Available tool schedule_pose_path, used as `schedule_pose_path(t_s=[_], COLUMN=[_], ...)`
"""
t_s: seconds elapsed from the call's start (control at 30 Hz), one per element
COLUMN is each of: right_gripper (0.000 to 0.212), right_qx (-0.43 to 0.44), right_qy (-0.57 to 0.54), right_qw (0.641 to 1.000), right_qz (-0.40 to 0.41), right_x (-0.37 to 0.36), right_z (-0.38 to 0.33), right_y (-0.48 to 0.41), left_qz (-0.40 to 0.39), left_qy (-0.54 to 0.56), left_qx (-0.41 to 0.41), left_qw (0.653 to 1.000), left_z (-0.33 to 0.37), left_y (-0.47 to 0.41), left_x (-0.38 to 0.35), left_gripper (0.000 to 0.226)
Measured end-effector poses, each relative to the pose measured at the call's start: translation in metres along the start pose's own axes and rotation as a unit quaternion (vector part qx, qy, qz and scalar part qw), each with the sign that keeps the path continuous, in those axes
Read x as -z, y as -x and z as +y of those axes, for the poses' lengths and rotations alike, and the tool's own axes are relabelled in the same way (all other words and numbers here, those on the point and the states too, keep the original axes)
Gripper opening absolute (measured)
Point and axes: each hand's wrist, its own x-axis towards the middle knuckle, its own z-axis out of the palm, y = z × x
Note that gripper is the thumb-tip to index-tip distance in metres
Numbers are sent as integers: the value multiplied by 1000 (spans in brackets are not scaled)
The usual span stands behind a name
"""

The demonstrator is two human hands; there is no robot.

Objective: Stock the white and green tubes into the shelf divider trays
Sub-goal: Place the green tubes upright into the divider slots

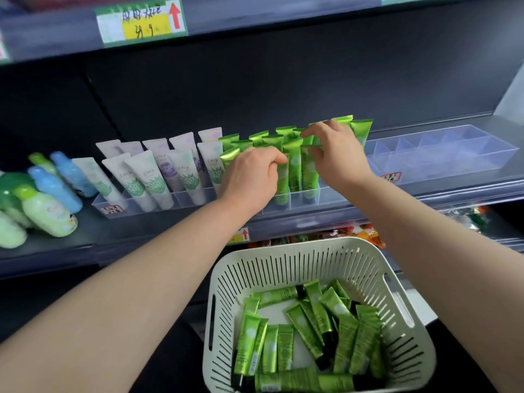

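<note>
Writing on price label too blurred to read; my left grip hides tubes behind it. Left grip pinches top of one green tube, upright in front row of divider tray. Right grip curled among green tube tops further back; whether grasping one, cannot tell. Left of them stand white tubes. Spare green tubes lie in basket below shelf.

The one view came from a wide-angle camera worn on the person's head, facing forward and down at a shop shelf from close by. Both forearms ran up from the bottom corners to the left hand and right hand among the green tubes at mid-frame. A basket lay nearest the lens, low and right; a price label crossed the top edge.
</note>
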Motion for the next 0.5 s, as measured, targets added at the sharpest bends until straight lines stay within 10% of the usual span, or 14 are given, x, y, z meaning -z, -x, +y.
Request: schedule_pose_path(t_s=[0.17, 0.5], right_gripper=[30, 43], right_qx=[71, 80], right_qy=[28, 125], right_qw=[997, 974], right_qz=[25, -169], right_x=[5, -33], right_z=[-2, 18], right_y=[46, 150], left_qz=[-40, -239], left_qy=[6, -42], left_qx=[-5, 62], left_qw=[999, 968], left_z=[-3, -31], left_y=[31, 119], left_x=[-16, -72], left_gripper=[28, 30])
